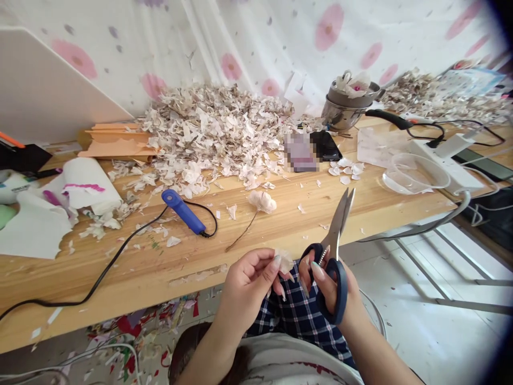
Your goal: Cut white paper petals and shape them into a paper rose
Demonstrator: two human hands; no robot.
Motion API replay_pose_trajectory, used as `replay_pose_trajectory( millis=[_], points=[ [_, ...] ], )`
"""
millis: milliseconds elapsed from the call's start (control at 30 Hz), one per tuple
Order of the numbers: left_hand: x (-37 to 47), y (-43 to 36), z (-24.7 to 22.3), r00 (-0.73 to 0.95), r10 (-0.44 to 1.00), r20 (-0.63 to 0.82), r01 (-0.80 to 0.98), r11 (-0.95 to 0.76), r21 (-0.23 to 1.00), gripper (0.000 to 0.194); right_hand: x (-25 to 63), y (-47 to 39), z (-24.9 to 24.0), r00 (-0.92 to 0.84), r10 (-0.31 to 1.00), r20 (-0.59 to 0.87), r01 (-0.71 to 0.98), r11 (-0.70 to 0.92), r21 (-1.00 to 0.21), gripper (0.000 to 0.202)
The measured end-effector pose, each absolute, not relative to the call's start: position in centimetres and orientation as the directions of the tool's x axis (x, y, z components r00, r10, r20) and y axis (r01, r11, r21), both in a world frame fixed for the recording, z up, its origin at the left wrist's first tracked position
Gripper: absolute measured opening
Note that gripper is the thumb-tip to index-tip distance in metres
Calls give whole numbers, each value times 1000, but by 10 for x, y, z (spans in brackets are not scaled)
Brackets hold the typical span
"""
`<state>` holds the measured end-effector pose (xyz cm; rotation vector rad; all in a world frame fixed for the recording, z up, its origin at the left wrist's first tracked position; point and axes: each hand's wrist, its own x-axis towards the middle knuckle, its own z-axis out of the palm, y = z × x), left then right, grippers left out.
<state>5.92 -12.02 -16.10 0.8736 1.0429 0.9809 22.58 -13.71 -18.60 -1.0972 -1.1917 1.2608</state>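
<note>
Between its thumb and fingers, my left hand point(256, 275) pinches a small translucent whitish petal piece point(284, 261) over my lap, just off the table's front edge. My right hand point(331, 278) has its fingers through the dark blue handles of a pair of scissors point(336, 230); the blades point up and away, slightly parted, with nothing between them. On the table beyond my left hand lies a pale pink-white flower point(262, 202) with a thin brown stem. A blue hand tool point(184, 212) with a black cord rests to its left.
Behind is a large heap of whitish scraps point(216, 133). Right of it are a phone point(300, 152), a black device point(326, 145), loose petals point(347, 168), metal bowls point(344, 109), a clear plastic container point(417, 174) and a power strip point(452, 171). A paper roll point(90, 184) lies left.
</note>
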Motion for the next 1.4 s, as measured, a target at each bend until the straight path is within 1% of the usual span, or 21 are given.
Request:
replay_pose_trajectory(
  millis=[67, 133, 233, 333, 433, 533, 600, 700, 867, 1067, 1267, 1400],
  points=[
    [59, -122, -158, 119, 961, -249, -224, 271, 936, 19, 224, -141, -184, -99, 995, 29, -106, 18, -994, 31],
    [60, -123, -156, 15, 980, -198, -234, 196, 952, 16, 223, -147, -187, -180, 984, 13, -128, -10, -992, 41],
    [59, -124, -152, -72, 987, -142, -245, 120, 962, 14, 222, -158, -195, -356, 931, -75, -183, -148, -972, 52],
    [54, -126, -151, -26, 985, -172, -267, 159, 950, 14, 226, -164, -197, -517, 837, -179, -185, -313, -931, 48],
    [49, -127, -151, 71, 970, -231, -319, 241, 917, 16, 233, -164, -188, -593, 772, -229, -132, -373, -918, 50],
    [45, -125, -153, 147, 952, -268, -360, 303, 882, 17, 240, -161, -179, -612, 749, -254, -89, -385, -919, 54],
    [44, -124, -154, 167, 946, -278, -372, 321, 871, 17, 243, -160, -176, -615, 746, -257, -72, -378, -923, 55],
    [44, -123, -155, 181, 943, -280, -364, 329, 871, 18, 246, -160, -174, -618, 744, -255, -37, -351, -936, 53],
    [44, -124, -155, 239, 926, -293, -338, 363, 868, 22, 246, -163, -168, -569, 774, -279, 1, -338, -941, 50],
    [46, -122, -156, 253, 925, -283, -335, 358, 872, 21, 246, -161, -167, -590, 761, -268, -13, -341, -940, 49],
    [47, -123, -157, 253, 925, -282, -318, 355, 879, 19, 248, -164, -178, -604, 732, -315, 11, -388, -922, 57],
    [48, -123, -157, 244, 928, -282, -299, 349, 888, 20, 248, -165, -182, -607, 736, -299, -23, -393, -919, 56]
  ],
)
